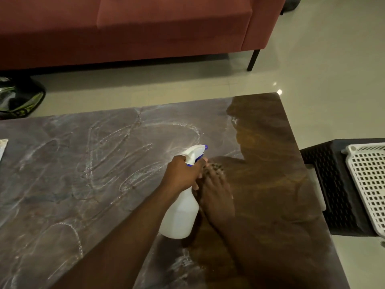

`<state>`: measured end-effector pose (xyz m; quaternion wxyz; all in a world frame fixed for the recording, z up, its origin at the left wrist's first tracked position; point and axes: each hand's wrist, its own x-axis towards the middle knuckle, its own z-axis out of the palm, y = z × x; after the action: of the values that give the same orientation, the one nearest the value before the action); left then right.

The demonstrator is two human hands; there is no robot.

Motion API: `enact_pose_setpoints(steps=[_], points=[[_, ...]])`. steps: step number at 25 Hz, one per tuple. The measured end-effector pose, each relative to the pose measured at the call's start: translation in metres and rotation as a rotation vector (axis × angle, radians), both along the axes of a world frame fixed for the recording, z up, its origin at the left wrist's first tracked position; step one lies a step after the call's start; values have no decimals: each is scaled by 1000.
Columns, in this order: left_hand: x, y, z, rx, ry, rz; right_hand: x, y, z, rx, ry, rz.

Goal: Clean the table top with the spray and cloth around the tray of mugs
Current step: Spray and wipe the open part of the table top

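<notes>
My left hand (pixel 183 174) grips the neck of a white spray bottle (pixel 181 215) with a blue-tipped nozzle, held tilted just above the table top (pixel 83 174), nozzle pointing away to the right. Right beside the bottle, my right hand (pixel 217 195) lies palm down and blurred on the table, pressing a dark dotted cloth (pixel 215 167) that shows only at the fingertips. The table's left part carries whitish wipe streaks; its right part looks darker and glossy. No mugs are in view.
A red sofa (pixel 125 28) stands beyond the table across a strip of tiled floor. At the right, a white perforated basket (pixel 368 184) rests on a black stool (pixel 333 184) close to the table edge. A pale object's corner (pixel 2 147) pokes in at the left edge. A dark bag (pixel 18 99) lies on the floor.
</notes>
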<state>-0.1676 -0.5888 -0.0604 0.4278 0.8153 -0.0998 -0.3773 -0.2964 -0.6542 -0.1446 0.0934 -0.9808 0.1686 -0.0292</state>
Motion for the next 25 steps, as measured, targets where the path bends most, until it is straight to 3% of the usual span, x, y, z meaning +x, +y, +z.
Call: enact_pose_setpoints(steps=[1, 2, 3, 6, 7, 9, 11, 12, 13, 15, 16, 18, 20, 21, 23, 25], points=[[7, -5, -2, 2, 15, 3, -19, -8, -1, -45, 22, 166], [14, -9, -1, 8, 37, -1, -36, -37, 1, -59, 15, 204], [20, -12, -3, 4, 64, -5, -41, -69, 2, -60, -9, 96], [35, -22, -9, 17, 66, -16, 11, -124, 10, -19, 10, -487], [41, -25, -12, 22, 55, -6, 40, -115, 10, 16, 27, -499], [53, -32, -15, 9, 68, 8, 55, -77, -2, -17, -3, -166], [67, -39, -11, -4, 91, 8, 19, -76, -2, -69, 33, 226], [74, -41, -9, 3, 90, 14, 9, -102, 1, -75, 39, 238], [78, -42, -9, 21, 81, 16, 12, -130, 1, -67, 30, 106], [85, -42, -11, 66, 54, -9, 60, -166, 7, -15, -21, -374], [89, -42, -13, 62, 52, -24, 96, -160, 9, 27, -8, -474], [94, -37, -15, 41, 46, -13, 138, -116, 2, 22, -36, -250], [99, -32, -12, 58, 58, -2, 116, -99, -7, -19, -34, 108], [101, -28, -11, 50, 89, 11, 96, -118, -5, -18, -13, 159], [104, -20, -10, 38, 96, 24, 87, -170, 1, -44, 8, -61], [110, -16, -9, 61, 32, 50, 129, -189, 3, -20, -24, -394]])
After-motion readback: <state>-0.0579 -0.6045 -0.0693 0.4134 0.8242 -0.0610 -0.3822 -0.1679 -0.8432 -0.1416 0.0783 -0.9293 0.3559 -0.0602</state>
